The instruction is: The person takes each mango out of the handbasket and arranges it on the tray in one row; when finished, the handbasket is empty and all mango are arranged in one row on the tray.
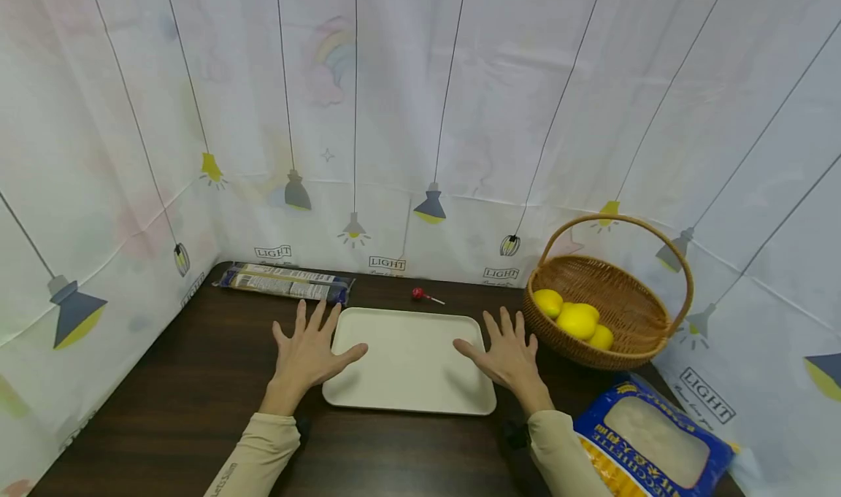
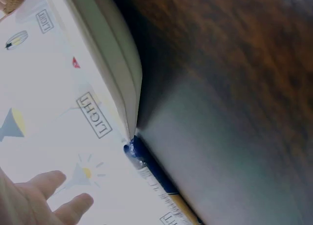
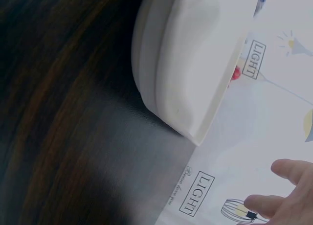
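A cream rectangular tray [image 1: 410, 362] lies on the dark wooden table, bare on top. My left hand [image 1: 309, 355] is spread by its left side, thumb reaching over the rim. On the opposite side my right hand [image 1: 507, 355] is spread too, its thumb over the tray's right edge. Neither hand holds anything. In the left wrist view two fingertips [image 2: 78, 205] show beside the tray [image 2: 105, 44]; the right wrist view has fingertips [image 3: 264, 203] apart from the tray [image 3: 195, 49].
Behind the tray lies a red lollipop [image 1: 418, 293]. A long plastic packet [image 1: 282, 282] is at the back left. At right stand a wicker basket [image 1: 611, 293] holding several lemons [image 1: 578, 322] and a blue pasta bag [image 1: 657, 438]. A printed curtain [image 1: 394, 117] borders the table.
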Demonstrator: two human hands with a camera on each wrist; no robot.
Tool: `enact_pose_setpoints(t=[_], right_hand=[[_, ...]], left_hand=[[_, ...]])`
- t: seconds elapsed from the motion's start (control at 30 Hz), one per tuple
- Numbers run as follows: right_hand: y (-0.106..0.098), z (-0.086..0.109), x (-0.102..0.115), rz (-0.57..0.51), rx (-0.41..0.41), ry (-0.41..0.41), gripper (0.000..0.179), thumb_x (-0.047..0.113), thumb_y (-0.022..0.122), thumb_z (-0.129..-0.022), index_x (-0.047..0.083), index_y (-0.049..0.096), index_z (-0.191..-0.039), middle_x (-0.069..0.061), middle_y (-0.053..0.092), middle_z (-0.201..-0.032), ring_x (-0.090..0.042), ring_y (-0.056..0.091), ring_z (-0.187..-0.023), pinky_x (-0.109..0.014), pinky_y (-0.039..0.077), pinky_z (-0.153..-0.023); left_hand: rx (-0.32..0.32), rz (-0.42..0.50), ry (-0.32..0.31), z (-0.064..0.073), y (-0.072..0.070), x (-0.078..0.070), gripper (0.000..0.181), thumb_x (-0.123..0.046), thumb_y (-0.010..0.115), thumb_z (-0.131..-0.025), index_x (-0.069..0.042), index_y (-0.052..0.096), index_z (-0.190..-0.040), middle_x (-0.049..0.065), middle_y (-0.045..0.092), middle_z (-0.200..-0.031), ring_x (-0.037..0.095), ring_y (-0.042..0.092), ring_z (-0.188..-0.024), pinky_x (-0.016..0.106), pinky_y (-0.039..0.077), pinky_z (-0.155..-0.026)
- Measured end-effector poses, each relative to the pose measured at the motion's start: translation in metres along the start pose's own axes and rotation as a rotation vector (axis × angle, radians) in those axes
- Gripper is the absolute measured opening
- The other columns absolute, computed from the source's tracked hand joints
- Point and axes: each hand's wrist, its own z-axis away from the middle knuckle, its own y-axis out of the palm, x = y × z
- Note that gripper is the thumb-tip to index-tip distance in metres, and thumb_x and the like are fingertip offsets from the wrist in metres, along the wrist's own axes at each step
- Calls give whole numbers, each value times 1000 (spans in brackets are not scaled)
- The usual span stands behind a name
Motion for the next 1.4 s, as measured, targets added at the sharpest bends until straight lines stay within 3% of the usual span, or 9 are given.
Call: enact_pose_setpoints(t=[0.5,0.63,0.83,0.97,1.23,1.4], right_hand=[[-2,5,1,-10,-5,-2,105,86,45,-83,18,24,-161,-19,8,-170,-47,-2,-156,-77,6,-116],[-3,5,1,-11,-8,-7,105,85,45,-83,18,24,-161,-19,10,-170,-48,-1,-156,-77,6,-116],[-8,9,5,-18,-31,-44,101,81,49,-85,16,29,-159,-21,18,-167,-50,4,-155,-75,11,-117],[-17,12,9,-33,-41,-77,99,78,53,-85,15,32,-158,-23,23,-165,-51,9,-154,-74,15,-117],[-37,11,8,-19,-74,-141,95,75,54,-87,15,33,-158,-23,29,-162,-50,22,-149,-75,23,-113],[-52,4,2,-5,-96,-158,94,73,52,-89,12,33,-157,-24,31,-160,-52,26,-147,-74,24,-113]], left_hand=[[5,13,-6,2,-5,1,103,-86,47,-81,-24,26,-161,12,22,-168,46,7,-156,85,4,-108],[16,8,-9,2,-5,1,102,-86,48,-82,-23,27,-160,14,28,-166,47,12,-155,84,8,-108],[83,20,-27,5,-2,1,104,-86,48,-81,-22,29,-160,18,47,-152,47,42,-139,73,35,-102],[150,48,-41,6,2,3,110,-87,50,-80,-15,28,-160,22,53,-145,46,50,-129,67,42,-100],[238,89,0,8,11,8,114,-85,54,-79,-6,29,-158,26,59,-135,44,58,-123,60,49,-96],[268,87,13,10,11,6,116,-84,57,-78,-4,32,-157,26,57,-138,44,57,-125,66,44,-100]])
